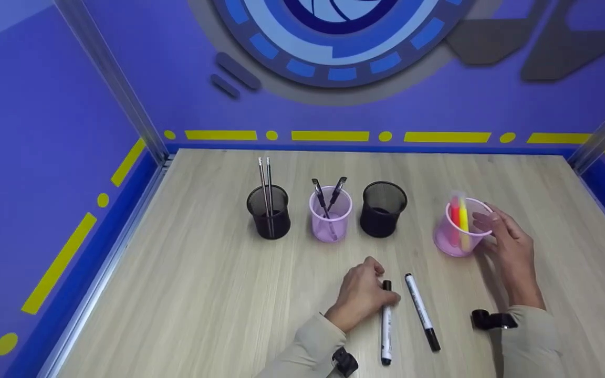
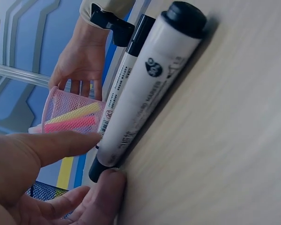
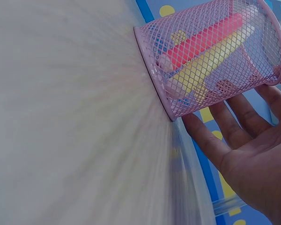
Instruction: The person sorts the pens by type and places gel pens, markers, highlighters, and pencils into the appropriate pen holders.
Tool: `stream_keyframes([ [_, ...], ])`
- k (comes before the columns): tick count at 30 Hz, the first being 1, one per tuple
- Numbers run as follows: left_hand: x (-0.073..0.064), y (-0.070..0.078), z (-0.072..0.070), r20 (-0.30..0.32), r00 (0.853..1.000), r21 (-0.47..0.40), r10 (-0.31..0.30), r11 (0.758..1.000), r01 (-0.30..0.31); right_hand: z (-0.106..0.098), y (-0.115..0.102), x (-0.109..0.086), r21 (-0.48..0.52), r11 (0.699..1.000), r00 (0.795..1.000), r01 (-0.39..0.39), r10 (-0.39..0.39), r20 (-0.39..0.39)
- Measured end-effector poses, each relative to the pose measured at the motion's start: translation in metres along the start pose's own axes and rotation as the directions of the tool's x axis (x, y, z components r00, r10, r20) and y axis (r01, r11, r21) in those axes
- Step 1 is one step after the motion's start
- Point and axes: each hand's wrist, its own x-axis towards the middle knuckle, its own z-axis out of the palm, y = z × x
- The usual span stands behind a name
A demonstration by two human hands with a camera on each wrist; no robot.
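Note:
Two white markers with black ends lie on the wooden table. My left hand (image 1: 364, 290) is over the far end of the nearer marker (image 1: 386, 331); the thumb crosses above it and a fingertip (image 2: 110, 183) touches its black end. To its right lies the second marker (image 1: 422, 311). My right hand (image 1: 512, 252) holds the right side of a pink mesh pen cup (image 3: 178, 42), its fingers reaching round behind the mesh. The cup stands upright, with a red highlighter (image 1: 455, 215) and a yellow highlighter (image 1: 463, 220) inside.
Behind the markers stand a black mesh cup (image 1: 272, 226) with two pencils, a pink mesh cup (image 1: 329, 228) with two pens, and another black mesh cup (image 1: 379, 223). Blue-purple panels (image 1: 139, 105) bound the table at the back and sides.

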Motion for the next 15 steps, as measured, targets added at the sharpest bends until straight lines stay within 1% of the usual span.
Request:
stream_keyframes([
  [3,-0.0007,0.0020,-0.0013,0.027,1.000,0.069,-0.011,0.998,0.009,-0.0002,-0.0002,-0.0002,-0.012,1.000,1.000,-0.001,0.001,0.001],
  [6,-0.0009,0.0026,-0.0022,0.047,0.999,0.114,-0.006,0.994,0.001,-0.0003,-0.0001,-0.0003,-0.017,1.000,1.000,0.003,-0.003,0.004],
  [9,-0.0007,0.0020,-0.0024,0.052,0.999,0.124,-0.006,0.992,-0.001,-0.0005,0.0003,-0.0004,-0.026,1.000,1.000,0.013,-0.012,0.009],
  [15,-0.0008,0.0016,-0.0034,0.060,0.998,0.142,-0.032,0.990,0.024,-0.0001,0.0003,-0.0009,-0.019,1.000,1.000,0.022,-0.022,0.011],
])
